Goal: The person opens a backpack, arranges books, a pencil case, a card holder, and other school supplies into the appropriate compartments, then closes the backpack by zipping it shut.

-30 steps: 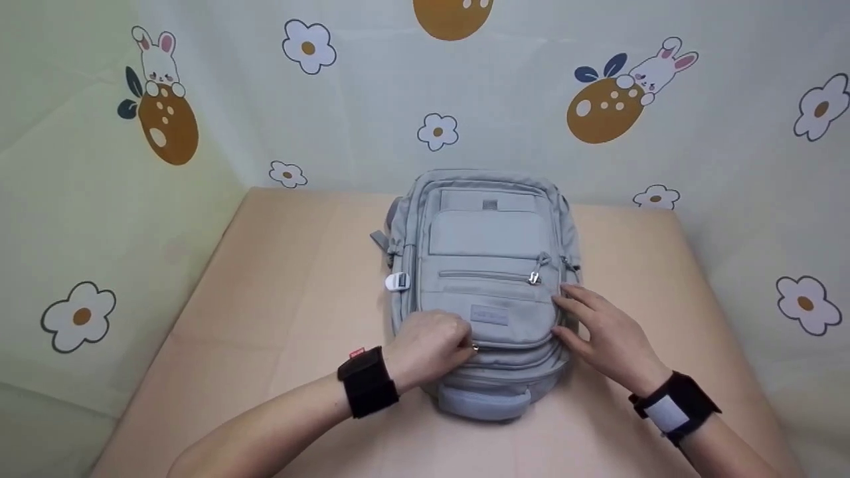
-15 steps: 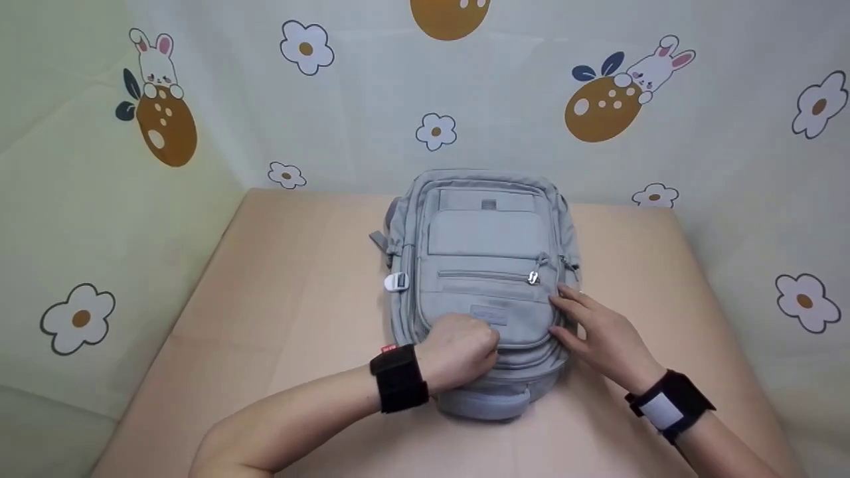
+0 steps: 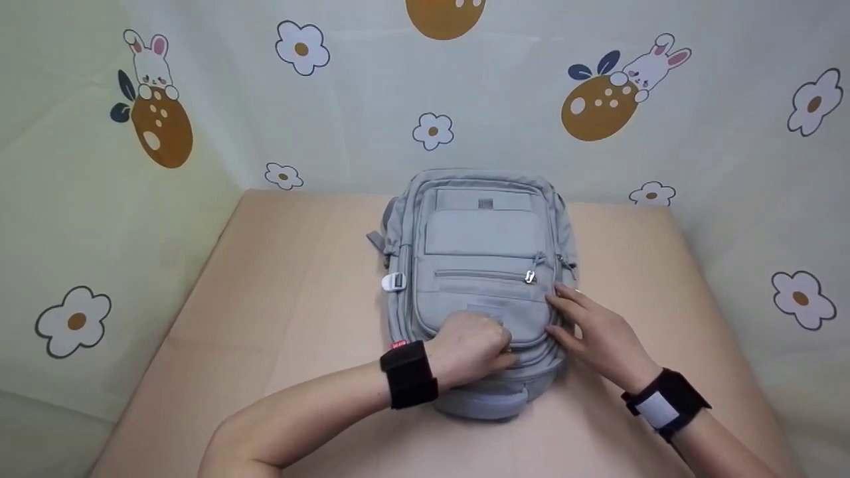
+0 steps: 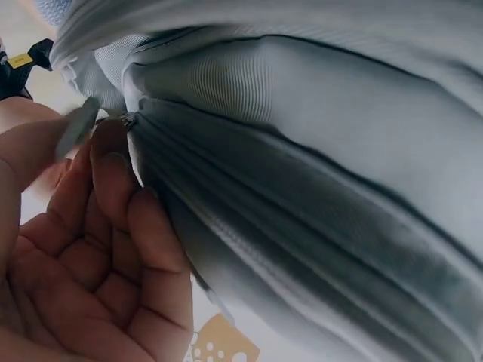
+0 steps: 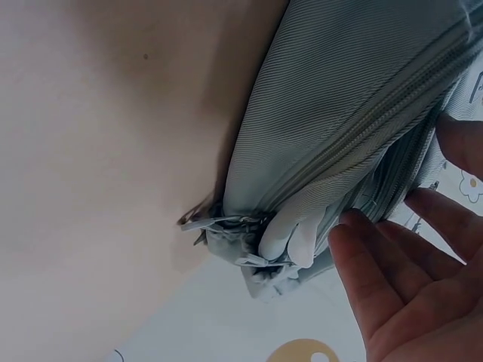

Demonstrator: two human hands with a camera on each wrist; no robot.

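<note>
Backpack: grey fabric backpack lies flat mid-desk, front up.
Left hand: left hand pinches a zipper pull at the bag's near end.
Right hand: right hand rests straight fingers on its right side.

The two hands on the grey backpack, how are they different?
The left hand is curled, pinching a zipper pull near the backpack's handle end; the right hand lies with straight fingers, pinching nothing. The left hand sits on the front panel; the right hand rests on the side edge. Both touch the backpack and wear black wrist straps.
</note>
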